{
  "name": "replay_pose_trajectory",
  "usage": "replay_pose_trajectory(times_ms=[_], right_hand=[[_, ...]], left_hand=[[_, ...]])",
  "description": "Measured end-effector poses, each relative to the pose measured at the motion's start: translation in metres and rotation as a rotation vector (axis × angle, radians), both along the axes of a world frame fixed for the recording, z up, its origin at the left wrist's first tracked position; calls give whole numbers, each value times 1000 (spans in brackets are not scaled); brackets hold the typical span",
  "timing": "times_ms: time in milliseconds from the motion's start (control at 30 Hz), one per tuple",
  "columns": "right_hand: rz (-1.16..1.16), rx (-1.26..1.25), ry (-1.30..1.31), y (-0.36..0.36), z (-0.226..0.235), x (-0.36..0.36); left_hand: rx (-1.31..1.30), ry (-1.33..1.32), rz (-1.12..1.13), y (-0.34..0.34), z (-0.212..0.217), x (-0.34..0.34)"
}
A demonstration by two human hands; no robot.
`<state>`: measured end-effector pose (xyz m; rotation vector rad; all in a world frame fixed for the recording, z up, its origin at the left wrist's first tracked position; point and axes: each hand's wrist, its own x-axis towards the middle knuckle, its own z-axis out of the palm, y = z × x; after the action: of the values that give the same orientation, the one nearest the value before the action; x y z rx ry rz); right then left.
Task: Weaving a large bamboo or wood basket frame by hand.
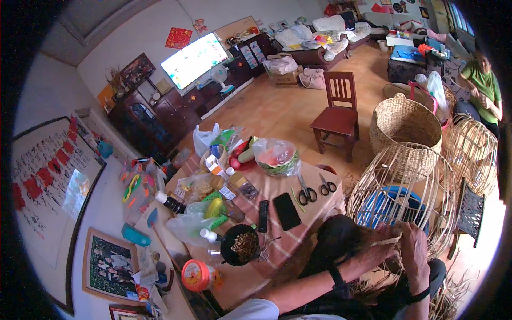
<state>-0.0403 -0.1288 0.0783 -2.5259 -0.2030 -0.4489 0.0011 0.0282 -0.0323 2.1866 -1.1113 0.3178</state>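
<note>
My left hand (377, 246) and my right hand (414, 242) are close together above my lap, both closed. A pale, flat strip of what looks like dried plant fibre (383, 243) runs between them; its ends are hidden by the fingers. Just beyond my hands stands an open basket frame (368, 184) of bare, curved canes, with blue material (392, 205) inside. Dry strands (453, 285) lie loose around my legs.
Left of me, a cloth-covered table (277, 250) bears scissors (306, 193), a black phone (287, 211), a dark bowl (240, 245) and a bagged melon (277, 160). A woven basket (405, 125), a wooden chair (338, 114) and another cane frame (472, 152) stand beyond. A person in green (482, 88) sits far right.
</note>
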Motion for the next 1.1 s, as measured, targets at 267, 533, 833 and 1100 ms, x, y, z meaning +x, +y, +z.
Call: replay_pose_trajectory(times_ms=[267,533,833,1100], right_hand=[[-164,-223,-50,-8,-29,0],[-231,-304,-34,-3,-39,-7],[-375,-146,-103,15,-47,-3],[-398,-145,-61,22,-30,-5]], left_hand=[[97,116,-59,5,21,11],[-13,-50,-34,3,15,12],[87,4,11,2,15,14],[10,89,-53,3,13,13]])
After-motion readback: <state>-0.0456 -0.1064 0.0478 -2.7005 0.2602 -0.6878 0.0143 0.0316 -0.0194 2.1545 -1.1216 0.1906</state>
